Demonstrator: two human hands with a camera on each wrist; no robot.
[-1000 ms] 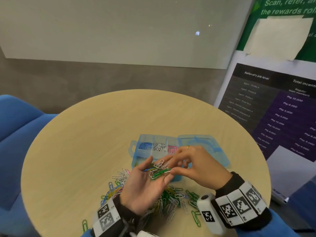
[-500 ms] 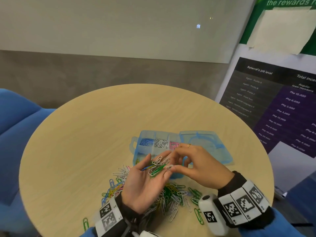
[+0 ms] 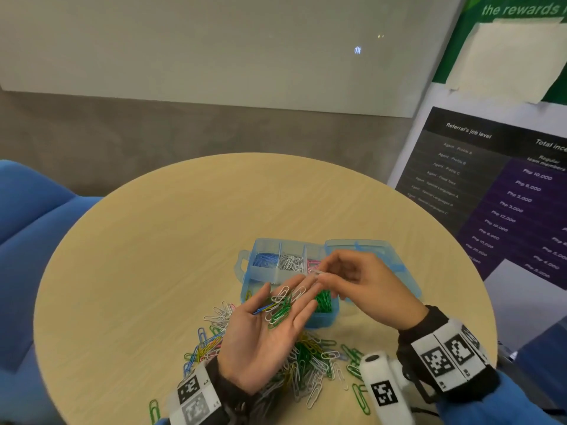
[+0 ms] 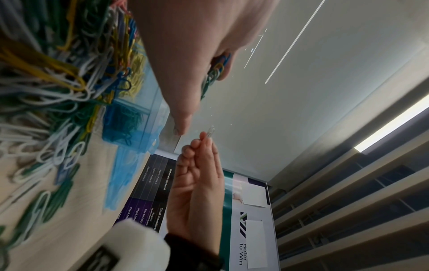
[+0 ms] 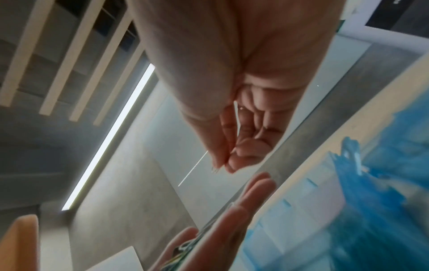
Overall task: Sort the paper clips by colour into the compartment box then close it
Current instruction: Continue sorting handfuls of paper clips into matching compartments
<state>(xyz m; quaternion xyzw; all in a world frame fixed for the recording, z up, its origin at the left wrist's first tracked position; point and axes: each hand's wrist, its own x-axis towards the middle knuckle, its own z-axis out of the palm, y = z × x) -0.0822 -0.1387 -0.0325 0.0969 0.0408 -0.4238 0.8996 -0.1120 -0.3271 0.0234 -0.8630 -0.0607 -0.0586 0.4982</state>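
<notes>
Right hand [image 3: 365,283] now lifted clear of the left palm, thumb and forefinger closed in a pinching grip on a single white clip [image 4: 210,131], where half a second back those fingertips were down among the handful. Left hand [image 3: 270,329] unchanged: flat, palm up, fingers relaxed and straight, carrying a small bunch of clips [image 3: 280,305], mostly green and white with a blue and a yellow one at the thumb side. Pinched clip held just beyond the left fingertips, above the near edge of the open box [image 3: 260,271]. Box sitting on the round surface [image 3: 153,240], lid [image 3: 368,250] folded out to the right; blue, white and pink sections along the far row, green in a near section, yellow seen only from the left wrist. Likely meaning: one white clip separated and ready to drop into the white section [image 3: 291,262]. Plenty still unsorted in the loose pile [image 3: 306,360] under the left wrist, so closing the lid a long way off
</notes>
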